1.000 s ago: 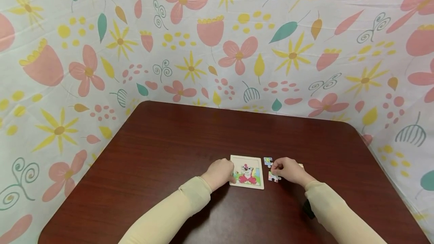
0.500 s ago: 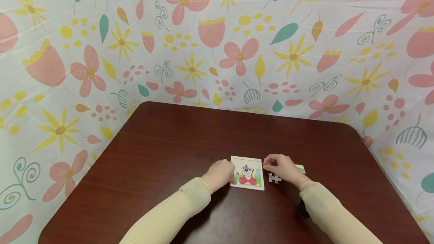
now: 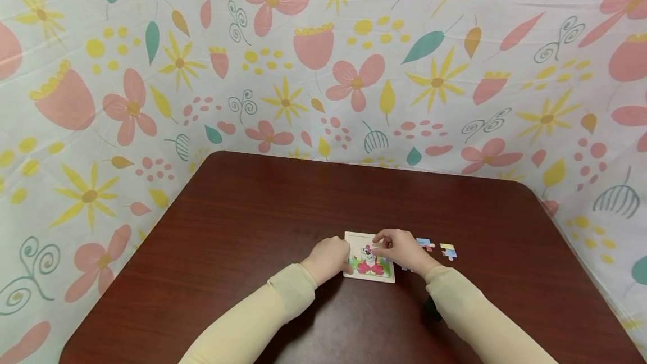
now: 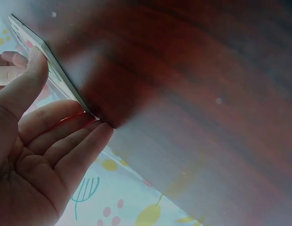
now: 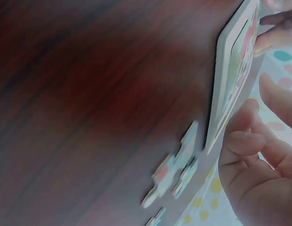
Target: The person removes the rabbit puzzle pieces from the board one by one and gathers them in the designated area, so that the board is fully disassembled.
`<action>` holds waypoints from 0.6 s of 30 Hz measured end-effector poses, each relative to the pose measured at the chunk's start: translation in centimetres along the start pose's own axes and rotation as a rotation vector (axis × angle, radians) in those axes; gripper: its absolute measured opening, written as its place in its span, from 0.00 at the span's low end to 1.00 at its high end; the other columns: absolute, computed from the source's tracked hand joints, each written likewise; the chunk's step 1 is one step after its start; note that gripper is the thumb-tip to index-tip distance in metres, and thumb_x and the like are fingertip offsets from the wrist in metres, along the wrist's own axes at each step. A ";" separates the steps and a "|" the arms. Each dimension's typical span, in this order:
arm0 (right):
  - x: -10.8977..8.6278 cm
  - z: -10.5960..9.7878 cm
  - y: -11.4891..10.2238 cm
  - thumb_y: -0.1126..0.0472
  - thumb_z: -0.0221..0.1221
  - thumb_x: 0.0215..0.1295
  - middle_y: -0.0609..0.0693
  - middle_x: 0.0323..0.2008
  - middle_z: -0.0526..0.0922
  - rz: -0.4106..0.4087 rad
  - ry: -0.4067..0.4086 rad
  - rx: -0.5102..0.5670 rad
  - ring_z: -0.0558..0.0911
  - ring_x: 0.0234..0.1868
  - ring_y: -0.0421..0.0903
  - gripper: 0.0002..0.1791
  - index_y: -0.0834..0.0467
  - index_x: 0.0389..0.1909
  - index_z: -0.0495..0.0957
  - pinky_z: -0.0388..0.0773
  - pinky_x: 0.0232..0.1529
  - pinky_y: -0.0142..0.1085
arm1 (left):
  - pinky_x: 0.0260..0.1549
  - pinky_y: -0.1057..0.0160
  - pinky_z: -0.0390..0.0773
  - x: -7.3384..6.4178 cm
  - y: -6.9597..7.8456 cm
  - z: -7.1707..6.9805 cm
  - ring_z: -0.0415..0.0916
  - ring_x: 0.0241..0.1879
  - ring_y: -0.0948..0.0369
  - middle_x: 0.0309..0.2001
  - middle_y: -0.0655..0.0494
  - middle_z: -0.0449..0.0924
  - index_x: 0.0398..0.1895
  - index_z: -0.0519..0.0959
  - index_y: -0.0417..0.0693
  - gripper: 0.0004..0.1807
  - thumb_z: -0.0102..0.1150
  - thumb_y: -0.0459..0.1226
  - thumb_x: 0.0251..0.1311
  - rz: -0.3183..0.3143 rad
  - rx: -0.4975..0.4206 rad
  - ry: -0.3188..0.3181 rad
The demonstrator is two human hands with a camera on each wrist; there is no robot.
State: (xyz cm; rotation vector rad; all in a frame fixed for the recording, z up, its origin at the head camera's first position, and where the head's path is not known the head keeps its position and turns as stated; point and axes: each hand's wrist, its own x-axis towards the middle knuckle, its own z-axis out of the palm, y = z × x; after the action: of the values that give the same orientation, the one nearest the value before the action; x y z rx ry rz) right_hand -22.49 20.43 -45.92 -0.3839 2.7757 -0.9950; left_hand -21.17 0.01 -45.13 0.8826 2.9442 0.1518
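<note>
A small jigsaw puzzle board point(image 3: 356, 241) with a pale frame lies on the table; its lower half shows a red-and-white cartoon animal on green. At its left edge my left hand point(image 3: 327, 257) holds it, thumb over the frame and fingers point(image 4: 82, 155) against the side. My right hand point(image 3: 403, 250) hovers over the board's upper right part, thumb and forefinger brought together in a pinch on a puzzle piece largely hidden by the fingers. In the right wrist view the board point(image 5: 227, 70) stands close beside that hand's curled fingers point(image 5: 245, 141).
Loose puzzle pieces lie right of the board: a blue-and-pink piece point(image 3: 424, 244), a yellow-and-blue piece point(image 3: 448, 251), and one partly under the right forearm, the nearest piece point(image 5: 172, 167) in the right wrist view. The dark wooden table point(image 3: 242, 229) meets a flowered cloth point(image 3: 303, 72) behind.
My right hand has moved left from the loose pieces to over the board, and the upper piece beside the board has been picked up. My left hand has stayed at the board's edge.
</note>
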 end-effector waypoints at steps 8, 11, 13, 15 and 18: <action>0.2 0.8 -0.4 0.58 0.69 0.53 0.47 0.21 0.74 -0.031 -0.019 -0.005 0.68 0.20 0.41 0.15 0.60 0.40 0.80 0.65 0.21 0.31 | 0.19 0.68 0.71 0.1 0.1 0.0 0.66 0.16 0.69 0.13 0.63 0.73 0.10 0.74 0.52 0.19 0.73 0.50 0.41 -0.004 0.014 0.005; 0.3 1.0 -0.4 0.59 0.69 0.52 0.46 0.20 0.73 -0.035 -0.021 -0.009 0.69 0.19 0.41 0.15 0.61 0.40 0.80 0.65 0.20 0.31 | 0.19 0.69 0.70 0.2 0.1 0.0 0.66 0.16 0.69 0.13 0.63 0.72 0.10 0.74 0.52 0.19 0.73 0.50 0.42 -0.012 0.010 -0.007; 0.4 1.2 -0.5 0.60 0.69 0.52 0.46 0.19 0.73 -0.035 -0.021 -0.016 0.69 0.19 0.41 0.15 0.60 0.39 0.80 0.65 0.21 0.32 | 0.19 0.69 0.70 0.2 0.1 0.0 0.66 0.16 0.69 0.13 0.64 0.72 0.10 0.74 0.52 0.19 0.72 0.50 0.42 -0.017 0.008 -0.015; 0.5 1.3 -0.6 0.61 0.70 0.51 0.46 0.19 0.73 -0.017 -0.022 -0.018 0.69 0.20 0.41 0.14 0.60 0.39 0.81 0.65 0.21 0.32 | 0.20 0.70 0.70 0.2 0.1 -0.1 0.66 0.16 0.69 0.13 0.64 0.71 0.11 0.74 0.52 0.19 0.72 0.49 0.42 -0.022 0.004 -0.023; 0.5 1.5 -0.9 0.61 0.70 0.51 0.46 0.19 0.74 -0.010 -0.022 -0.030 0.69 0.20 0.41 0.14 0.61 0.39 0.81 0.67 0.21 0.32 | 0.19 0.70 0.69 0.1 0.1 -0.1 0.65 0.16 0.69 0.13 0.64 0.71 0.11 0.74 0.52 0.19 0.72 0.49 0.43 -0.023 -0.001 -0.031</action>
State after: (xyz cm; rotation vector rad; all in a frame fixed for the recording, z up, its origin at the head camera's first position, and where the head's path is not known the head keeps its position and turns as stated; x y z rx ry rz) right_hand -22.47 18.72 -46.48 -0.4114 2.7748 -0.9462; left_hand -21.20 0.19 -44.98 0.8426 2.9243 0.1367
